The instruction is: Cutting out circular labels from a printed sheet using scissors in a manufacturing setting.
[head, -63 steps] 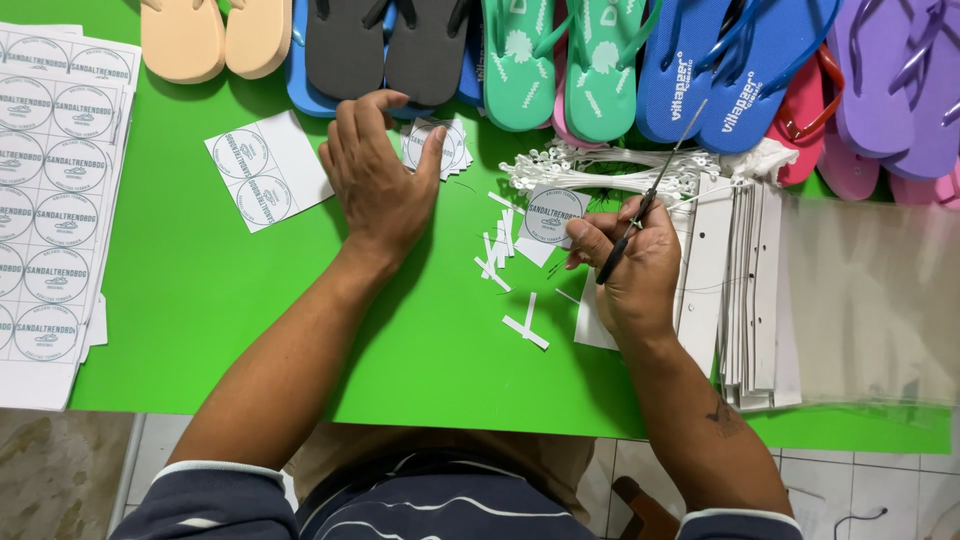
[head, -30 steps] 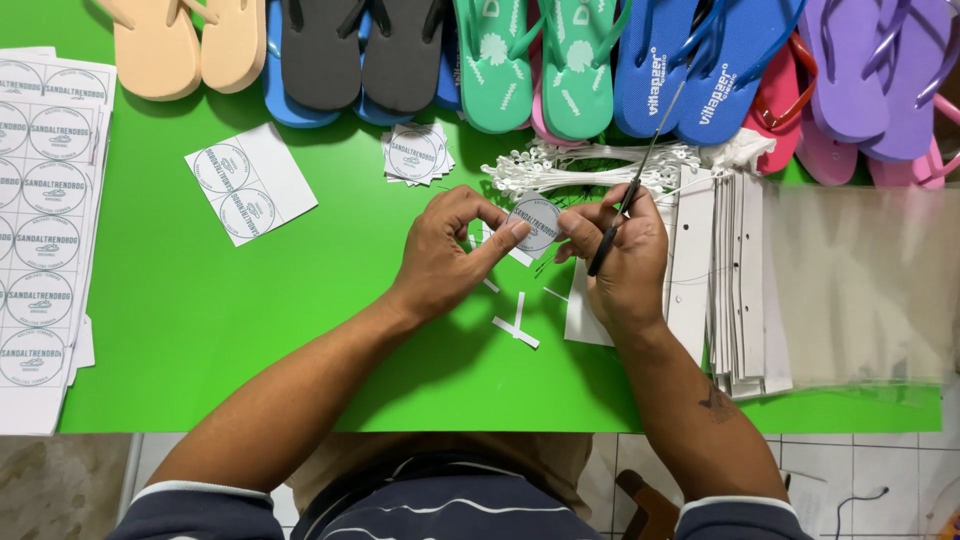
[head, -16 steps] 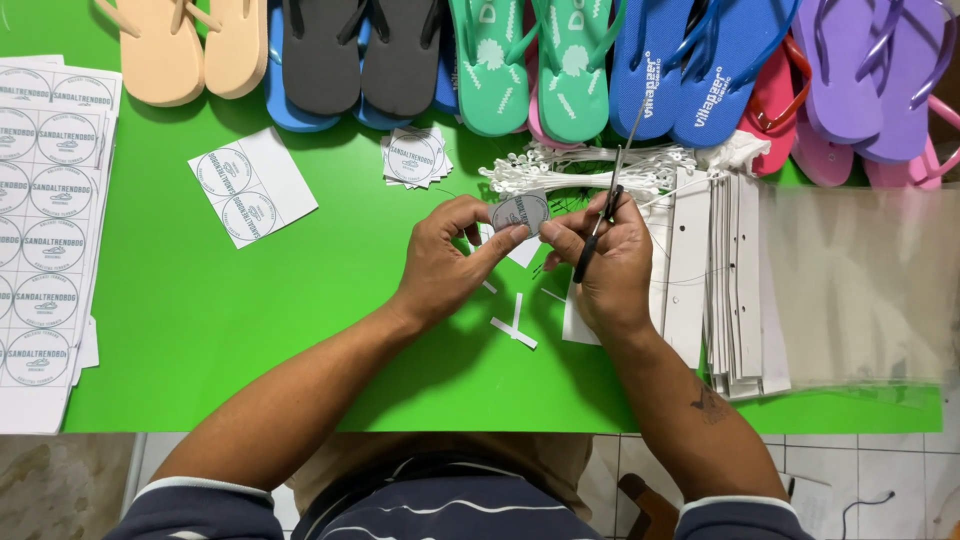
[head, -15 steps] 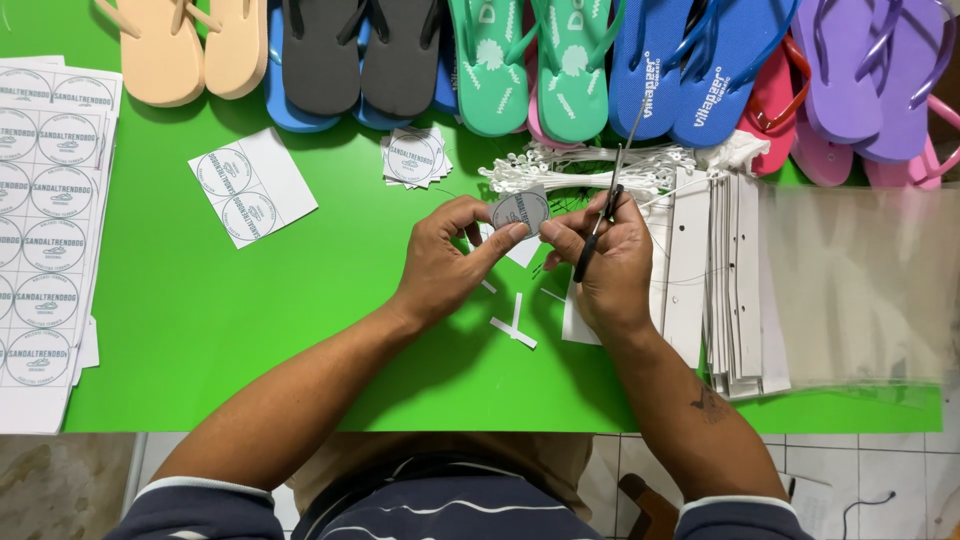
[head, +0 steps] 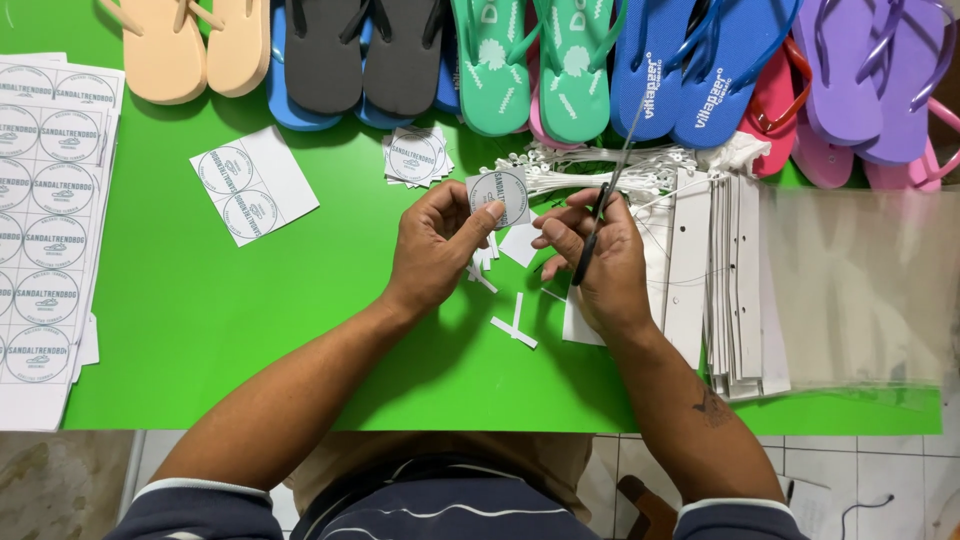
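My left hand point(head: 435, 245) pinches a small cut-out paper label with a round print point(head: 498, 193), holding it up over the green table point(head: 230, 330). Just to its right, my right hand point(head: 598, 265) grips black-handled scissors point(head: 603, 190) whose blades point up and away toward the sandals. The two hands are close together, a few centimetres apart. Thin white paper offcuts point(head: 513, 327) lie on the table below and between the hands.
Flip-flops in beige, black, teal, blue, pink and purple point(head: 500, 60) line the far edge. Label sheets point(head: 45, 220) lie at far left, a smaller two-label sheet point(head: 253, 185) and cut labels point(head: 415, 155) nearer. White card strips point(head: 735, 280), plastic fasteners point(head: 590, 170) and clear bags point(head: 860, 285) sit right.
My left hand left the stack of cut labels, came to the right hand, took hold of the label, then lifted it slightly up and left, away from the scissors.
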